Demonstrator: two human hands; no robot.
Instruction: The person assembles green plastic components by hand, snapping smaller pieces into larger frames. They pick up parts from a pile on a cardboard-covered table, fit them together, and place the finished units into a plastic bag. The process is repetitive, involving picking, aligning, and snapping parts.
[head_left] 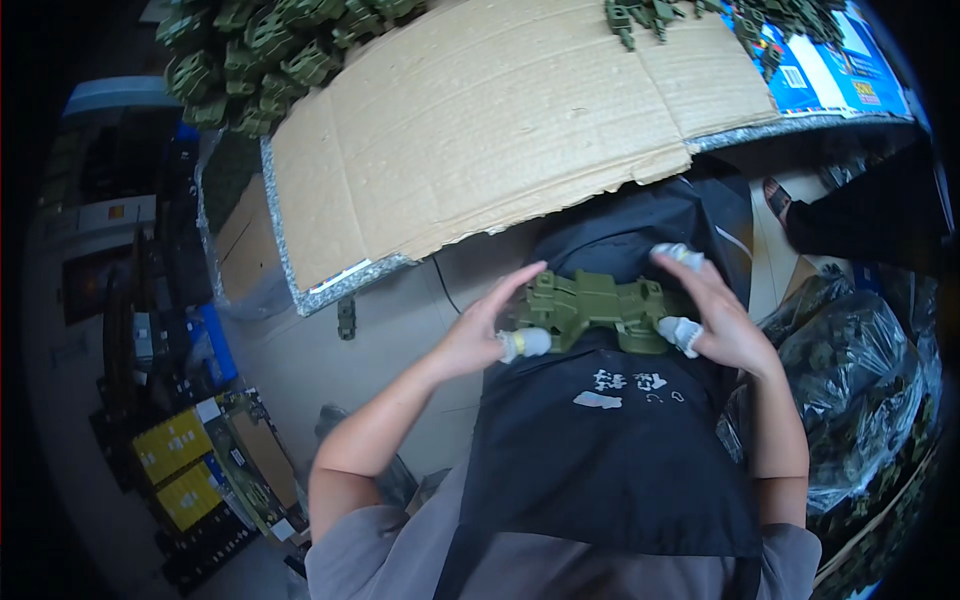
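Observation:
An olive-green moulded plastic part [592,300], with two bulky ends joined by a raised middle, rests over my lap on a black apron [600,470]. My left hand [470,342] grips its left end, the thumb on the near side and the fingers toward the far side. At the opposite end my right hand [730,328] closes around the part in the same way. White wrappings cover both thumbs and a right fingertip. The undersides of the part and some fingers are hidden.
Ahead stands a table topped with a cardboard sheet [500,130]. It bears a heap of green parts [275,55] at left and smaller green pieces [640,18] at right. Clear plastic bags [850,370] sit to my right, near another person's sandalled foot [778,200]. Yellow boxes [185,470] lie left.

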